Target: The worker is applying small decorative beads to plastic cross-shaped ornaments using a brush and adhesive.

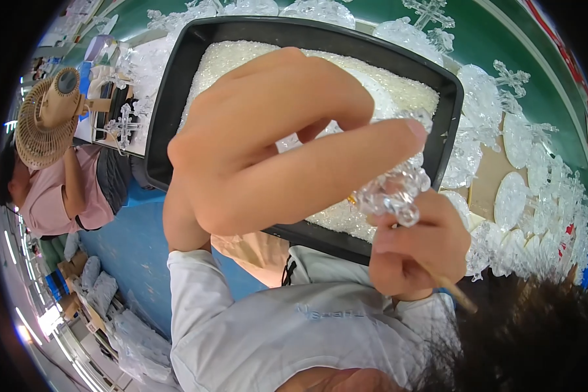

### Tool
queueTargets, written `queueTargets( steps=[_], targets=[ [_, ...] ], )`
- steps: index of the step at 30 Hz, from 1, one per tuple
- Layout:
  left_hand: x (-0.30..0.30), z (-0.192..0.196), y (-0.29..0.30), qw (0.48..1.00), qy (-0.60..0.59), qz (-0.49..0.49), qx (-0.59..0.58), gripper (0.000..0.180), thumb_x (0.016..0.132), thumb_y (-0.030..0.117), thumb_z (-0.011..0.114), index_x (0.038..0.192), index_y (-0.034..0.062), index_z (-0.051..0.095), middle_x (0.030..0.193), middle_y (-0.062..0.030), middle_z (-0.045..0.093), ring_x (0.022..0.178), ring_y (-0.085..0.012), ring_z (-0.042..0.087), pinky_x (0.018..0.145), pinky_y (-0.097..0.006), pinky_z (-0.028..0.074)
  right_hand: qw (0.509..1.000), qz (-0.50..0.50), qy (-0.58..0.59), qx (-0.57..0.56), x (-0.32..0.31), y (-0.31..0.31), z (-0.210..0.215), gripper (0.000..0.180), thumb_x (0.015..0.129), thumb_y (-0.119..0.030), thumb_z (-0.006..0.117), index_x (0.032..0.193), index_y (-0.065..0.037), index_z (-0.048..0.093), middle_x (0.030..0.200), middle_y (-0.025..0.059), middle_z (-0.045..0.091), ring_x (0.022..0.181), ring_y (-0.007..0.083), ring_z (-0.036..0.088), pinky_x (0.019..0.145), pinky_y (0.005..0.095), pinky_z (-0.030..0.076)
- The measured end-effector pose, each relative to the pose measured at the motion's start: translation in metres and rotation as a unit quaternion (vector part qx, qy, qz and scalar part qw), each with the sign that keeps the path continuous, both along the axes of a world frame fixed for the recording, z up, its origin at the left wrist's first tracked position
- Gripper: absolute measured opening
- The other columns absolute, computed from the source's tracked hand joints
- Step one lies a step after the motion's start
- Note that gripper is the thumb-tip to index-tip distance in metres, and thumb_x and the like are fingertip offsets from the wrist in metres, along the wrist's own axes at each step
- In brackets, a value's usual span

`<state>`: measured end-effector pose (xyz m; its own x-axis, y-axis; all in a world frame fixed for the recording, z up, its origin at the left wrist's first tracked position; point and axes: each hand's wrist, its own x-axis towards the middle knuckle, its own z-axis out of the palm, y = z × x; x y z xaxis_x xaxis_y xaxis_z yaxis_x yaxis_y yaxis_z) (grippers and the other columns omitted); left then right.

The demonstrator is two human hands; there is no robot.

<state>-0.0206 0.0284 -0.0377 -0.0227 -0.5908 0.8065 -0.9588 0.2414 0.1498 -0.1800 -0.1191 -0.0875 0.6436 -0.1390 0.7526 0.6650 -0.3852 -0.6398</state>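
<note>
My left hand is large in the middle of the view, closed over a clear beaded ornament. The index finger stretches across the ornament's upper part, and the thumb is hidden. Just below, my right hand has its fingertips against the ornament's lower end. A thin wooden stick runs out of the right fist toward the lower right; its other end is hidden. Beneath both hands lies a black tray filled with small whitish, glassy granules.
Clear discs and clear crosses crowd the table to the right and beyond the tray. Far left are a beige fan and another person in a pink shirt. Plastic-wrapped goods stand lower left, past the blue floor.
</note>
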Motion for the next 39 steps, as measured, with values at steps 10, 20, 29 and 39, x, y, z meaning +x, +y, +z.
queueTargets(
  steps=[10, 20, 29, 39],
  targets=[
    [0.008, 0.007, 0.007, 0.995, 0.043, 0.091, 0.023, 0.037, 0.079, 0.020, 0.073, 0.098, -0.0118, 0.068, 0.086, -0.0220, 0.067, 0.068, -0.0253, 0.060, 0.061, -0.031, 0.047, 0.981, -0.038, -0.075, 0.173, -0.012, -0.007, -0.011, 0.009, 0.084, -0.010, 0.060, 0.083, -0.005, 0.053, 0.084, 0.0142, 0.057, 0.053, 0.0145, 0.044, 0.046, 0.0262, 0.035],
    [0.003, 0.002, 0.003, 0.987, 0.095, 0.126, -0.027, 0.031, 0.076, 0.011, 0.074, 0.096, -0.0120, 0.068, 0.084, -0.0211, 0.068, 0.068, -0.0252, 0.063, 0.060, -0.029, 0.049, 0.977, -0.047, -0.083, 0.189, -0.008, -0.001, -0.012, 0.006, 0.074, -0.002, 0.059, 0.080, -0.001, 0.059, 0.080, 0.0150, 0.060, 0.056, 0.0186, 0.053, 0.048, 0.0287, 0.043],
    [0.004, 0.002, 0.005, 0.981, 0.119, 0.148, -0.026, 0.031, 0.078, 0.013, 0.073, 0.098, -0.0110, 0.069, 0.085, -0.0205, 0.068, 0.070, -0.0241, 0.062, 0.062, -0.030, 0.048, 0.987, -0.031, -0.059, 0.147, -0.014, -0.010, -0.008, 0.009, 0.073, -0.002, 0.059, 0.082, -0.001, 0.060, 0.082, 0.0161, 0.061, 0.055, 0.0192, 0.054, 0.048, 0.0295, 0.043],
    [0.001, 0.002, 0.003, 0.979, 0.137, 0.149, -0.034, 0.031, 0.077, 0.015, 0.075, 0.096, -0.0091, 0.070, 0.084, -0.0197, 0.068, 0.069, -0.0231, 0.063, 0.060, -0.029, 0.048, 0.987, -0.081, -0.065, 0.119, -0.015, -0.010, -0.004, 0.025, 0.059, 0.005, 0.065, 0.084, -0.001, 0.062, 0.077, 0.0149, 0.062, 0.056, 0.0236, 0.060, 0.048, 0.0291, 0.049]
  ],
)
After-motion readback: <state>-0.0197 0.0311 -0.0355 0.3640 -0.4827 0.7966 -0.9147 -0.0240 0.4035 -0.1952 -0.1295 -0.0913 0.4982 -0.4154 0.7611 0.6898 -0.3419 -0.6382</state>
